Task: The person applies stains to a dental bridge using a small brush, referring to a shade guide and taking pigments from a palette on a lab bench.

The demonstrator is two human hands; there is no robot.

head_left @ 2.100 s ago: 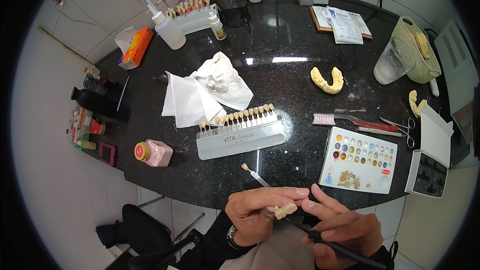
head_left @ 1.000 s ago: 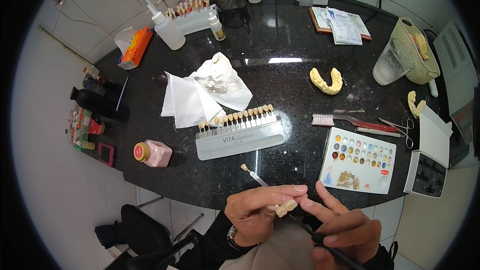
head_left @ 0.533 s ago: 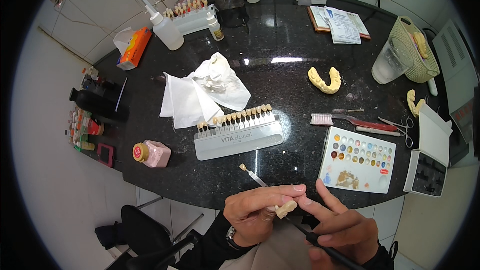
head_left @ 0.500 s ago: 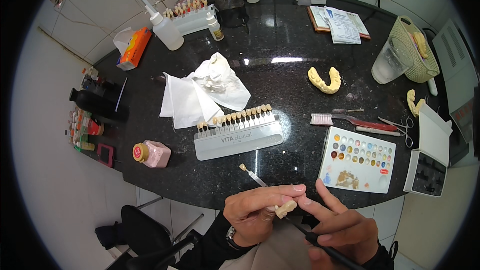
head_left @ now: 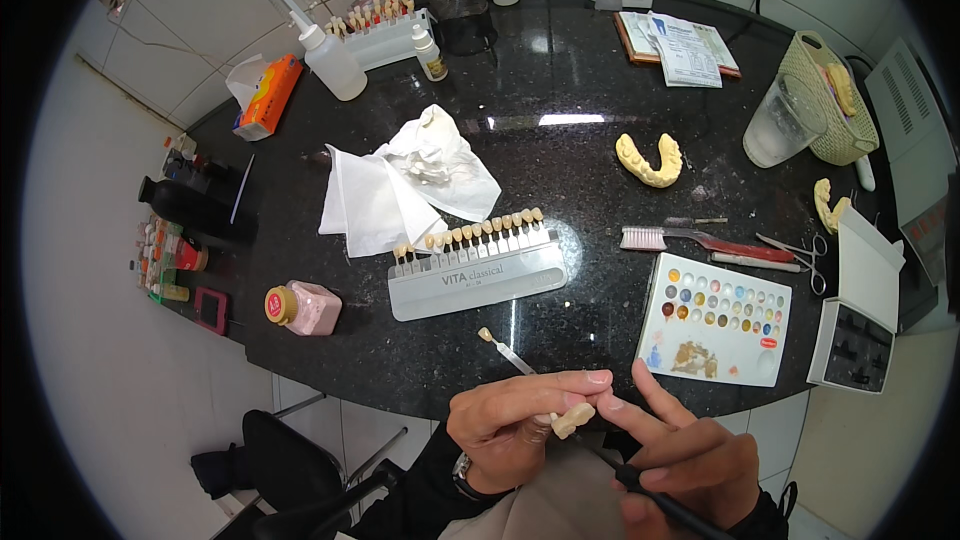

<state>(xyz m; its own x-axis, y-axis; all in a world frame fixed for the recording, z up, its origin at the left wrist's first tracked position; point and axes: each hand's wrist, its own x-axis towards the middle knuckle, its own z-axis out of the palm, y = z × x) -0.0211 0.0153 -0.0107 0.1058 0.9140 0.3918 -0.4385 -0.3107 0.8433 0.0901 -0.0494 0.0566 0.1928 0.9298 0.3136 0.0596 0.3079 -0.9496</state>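
Observation:
Between the fingers of my left hand [head_left: 500, 432] is a small cream dental bridge [head_left: 573, 420], held just off the table's near edge. A slim tool with a black handle [head_left: 672, 508], which looks like a fine brush, is gripped in my right hand [head_left: 705, 462]. Its thin tip is blurred, just below and right of the bridge. The fingertips of both hands meet above the bridge. Beyond my left hand lies a single tooth shade tab [head_left: 508, 353]. A grey tooth shade guide [head_left: 478, 285] with a row of tabs stands farther back.
Right of my hands lies a white paint palette [head_left: 725, 365]; behind it are a red toothbrush [head_left: 690, 238] and scissors [head_left: 818, 268]. A yellow dental model [head_left: 652, 172] sits farther off. White tissues [head_left: 375, 200] and a pink-filled jar [head_left: 318, 310] stand to the left.
The tool's tip has drawn back slightly, down and right from the bridge. The bridge has turned a little in my left fingers. Everything on the table stays put.

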